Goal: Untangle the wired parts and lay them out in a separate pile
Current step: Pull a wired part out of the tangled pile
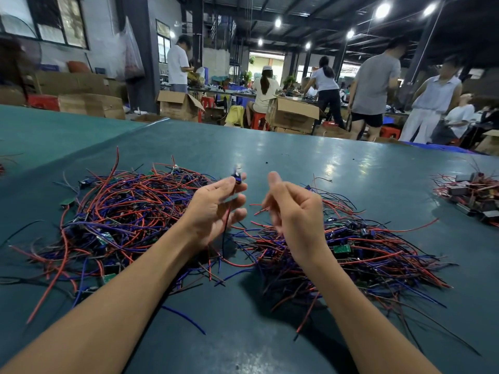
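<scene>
Two heaps of red, blue and black wired parts lie on the dark green table (297, 163): a tangled heap (121, 220) on the left and a second heap (359, 252) on the right. Between them, raised above the table, my left hand (216, 209) pinches a small blue wired part (237, 179) between thumb and fingers; its dark and red wires (225, 228) hang down past my palm. My right hand (294, 211) hovers just to the right with fingers curled. It seems to pinch a thin red wire (258, 210), though blur hides the grip.
A third small pile of dark blocks with red wires (472, 195) sits at the table's right edge. Loose wires stray toward the near edge. Behind the table, several people work among cardboard boxes (294, 114) and red stools.
</scene>
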{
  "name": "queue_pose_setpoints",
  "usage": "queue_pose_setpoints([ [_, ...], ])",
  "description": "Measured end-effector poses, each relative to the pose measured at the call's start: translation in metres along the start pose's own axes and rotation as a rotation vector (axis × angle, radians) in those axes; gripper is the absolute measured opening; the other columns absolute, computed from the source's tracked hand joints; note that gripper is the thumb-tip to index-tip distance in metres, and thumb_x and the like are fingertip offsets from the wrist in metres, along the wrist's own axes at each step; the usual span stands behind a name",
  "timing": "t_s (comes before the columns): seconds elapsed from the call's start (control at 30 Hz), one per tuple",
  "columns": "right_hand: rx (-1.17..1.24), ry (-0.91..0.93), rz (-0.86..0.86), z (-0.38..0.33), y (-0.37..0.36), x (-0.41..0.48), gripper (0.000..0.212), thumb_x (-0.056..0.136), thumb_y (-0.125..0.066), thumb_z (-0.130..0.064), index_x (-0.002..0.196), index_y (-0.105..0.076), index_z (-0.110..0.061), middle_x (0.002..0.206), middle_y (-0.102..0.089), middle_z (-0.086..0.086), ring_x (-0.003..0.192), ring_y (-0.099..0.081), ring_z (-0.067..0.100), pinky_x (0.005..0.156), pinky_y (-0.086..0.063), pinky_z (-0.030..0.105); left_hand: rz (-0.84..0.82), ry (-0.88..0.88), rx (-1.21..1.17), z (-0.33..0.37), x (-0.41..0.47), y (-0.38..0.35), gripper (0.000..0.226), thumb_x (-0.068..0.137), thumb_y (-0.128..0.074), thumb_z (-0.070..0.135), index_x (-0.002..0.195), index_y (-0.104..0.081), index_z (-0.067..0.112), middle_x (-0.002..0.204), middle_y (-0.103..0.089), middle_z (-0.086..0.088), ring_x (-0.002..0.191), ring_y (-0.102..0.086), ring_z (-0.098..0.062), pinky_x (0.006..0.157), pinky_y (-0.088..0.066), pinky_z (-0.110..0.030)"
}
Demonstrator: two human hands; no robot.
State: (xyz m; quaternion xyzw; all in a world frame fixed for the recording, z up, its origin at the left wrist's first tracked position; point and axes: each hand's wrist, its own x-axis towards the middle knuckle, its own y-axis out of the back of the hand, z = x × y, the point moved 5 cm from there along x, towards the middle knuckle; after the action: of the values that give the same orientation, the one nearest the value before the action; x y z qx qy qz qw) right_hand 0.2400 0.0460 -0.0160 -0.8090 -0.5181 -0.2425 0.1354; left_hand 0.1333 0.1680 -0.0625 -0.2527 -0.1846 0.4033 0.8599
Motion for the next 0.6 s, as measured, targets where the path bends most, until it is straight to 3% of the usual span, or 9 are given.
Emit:
queue_pose_setpoints([
  [0.1, -0.020, -0.066, 0.210, 0.014, 0.016, 0.005, 0.041, 0.105, -0.054, -0.029, 0.072, -0.069, -0.008, 0.048, -0.047, 0.004, 0.039, -0.038, 0.013, 0.042, -0.032, 0.024, -0.210, 0.131, -0.151, -0.004, -0.009, -0.018, 0.038, 0.101, -0.049, 0.018, 0.134, -0.056, -0.002, 0.089, -0.061, 0.000, 0.060, -0.045, -0.005, 0.049, -0.040, -0.018],
  [0.2, -0.039, -0.153, 0.251, 0.025, 0.021, 0.007, 0.036, 0.104, -0.055, -0.029, 0.078, -0.073, -0.011, 0.049, -0.049, 0.001, 0.039, -0.039, 0.012, 0.040, -0.031, 0.023, -0.330, 0.227, -0.286, -0.004, -0.015, -0.027, 0.038, 0.099, -0.045, 0.016, 0.132, -0.054, -0.001, 0.087, -0.057, 0.000, 0.056, -0.036, -0.003, 0.046, -0.031, -0.014],
  [0.27, -0.024, -0.261, 0.174, 0.031, 0.019, 0.010, 0.029, 0.100, -0.061, -0.030, 0.083, -0.077, -0.013, 0.051, -0.052, -0.001, 0.039, -0.038, 0.011, 0.038, -0.027, 0.019, -0.363, 0.265, -0.349, -0.003, -0.018, -0.029, 0.031, 0.099, -0.041, 0.013, 0.120, -0.060, 0.001, 0.079, -0.055, -0.001, 0.053, -0.029, -0.003, 0.042, -0.030, -0.015],
  [0.33, 0.007, -0.388, 0.017, 0.035, 0.013, 0.009, 0.027, 0.095, -0.067, -0.035, 0.090, -0.080, -0.012, 0.056, -0.054, -0.002, 0.041, -0.040, 0.012, 0.038, -0.024, 0.018, -0.400, 0.307, -0.405, -0.002, -0.023, -0.031, 0.026, 0.100, -0.042, 0.012, 0.096, -0.065, 0.001, 0.071, -0.054, -0.002, 0.052, -0.023, -0.003, 0.040, -0.030, -0.016],
  [0.43, 0.110, -0.397, -0.169, 0.032, 0.002, 0.005, 0.023, 0.092, -0.071, -0.038, 0.101, -0.080, -0.019, 0.065, -0.053, -0.001, 0.047, -0.043, 0.013, 0.039, -0.026, 0.020, -0.364, 0.323, -0.409, 0.000, -0.025, -0.033, 0.018, 0.095, -0.048, 0.012, 0.082, -0.057, 0.003, 0.071, -0.048, 0.001, 0.050, -0.019, -0.004, 0.039, -0.026, -0.016],
  [0.6, 0.237, -0.288, -0.096, 0.025, 0.002, 0.007, 0.027, 0.084, -0.077, -0.035, 0.105, -0.080, -0.019, 0.070, -0.063, 0.000, 0.050, -0.050, 0.014, 0.042, -0.030, 0.022, -0.321, 0.419, -0.362, -0.006, -0.028, -0.032, 0.025, 0.100, -0.043, 0.020, 0.079, -0.048, 0.008, 0.065, -0.044, 0.000, 0.044, -0.021, -0.003, 0.029, -0.028, -0.012],
])
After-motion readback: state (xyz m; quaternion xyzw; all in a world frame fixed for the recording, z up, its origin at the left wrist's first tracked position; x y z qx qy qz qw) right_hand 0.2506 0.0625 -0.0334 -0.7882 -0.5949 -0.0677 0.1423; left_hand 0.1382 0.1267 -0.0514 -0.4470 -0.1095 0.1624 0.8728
